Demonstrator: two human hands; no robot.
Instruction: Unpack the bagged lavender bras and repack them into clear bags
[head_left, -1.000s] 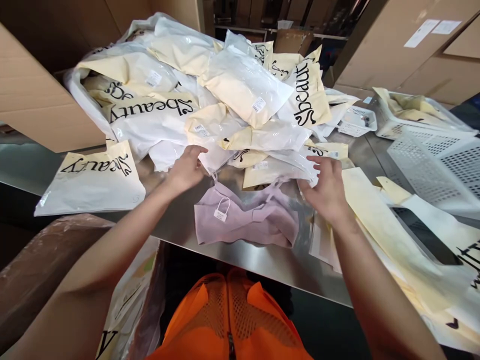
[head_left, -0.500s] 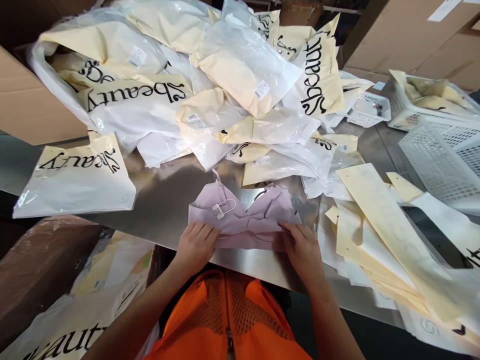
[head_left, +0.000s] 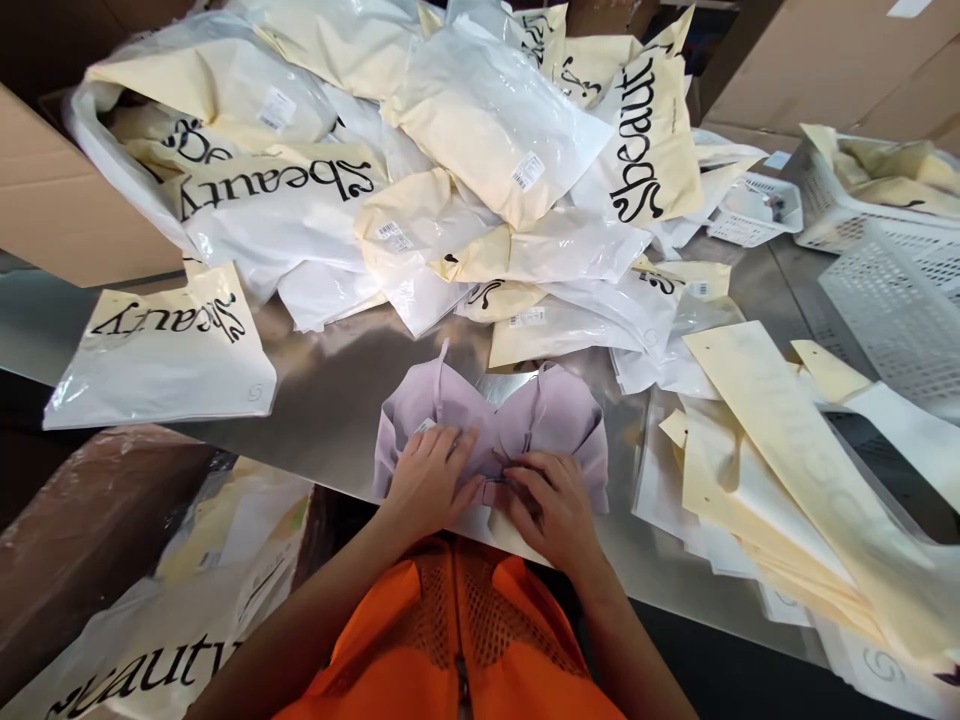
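A lilac bra (head_left: 559, 410) lies with its cups up at the front of the metal table, its straps pointing away from me. My left hand (head_left: 429, 478) rests on the left cup with fingers spread, partly covering a small white tag (head_left: 424, 426). Near the centre of the lower edge, my right hand (head_left: 551, 505) has its fingers curled on the fabric, bunching a bit of the band. What its fingertips pinch is partly hidden.
Filled plastic bags (head_left: 480, 130) printed "Sbeauty" are heaped behind the bra. One flat bag (head_left: 169, 350) lies at left, above an open carton (head_left: 97, 510). Flat bags (head_left: 757, 480) are stacked at right, near white baskets (head_left: 892, 300). The table's front edge is close to me.
Both hands have moved inward from the bra's lower sides to its middle. The cups now stand fuller and spread wider, and the white tag is mostly covered.
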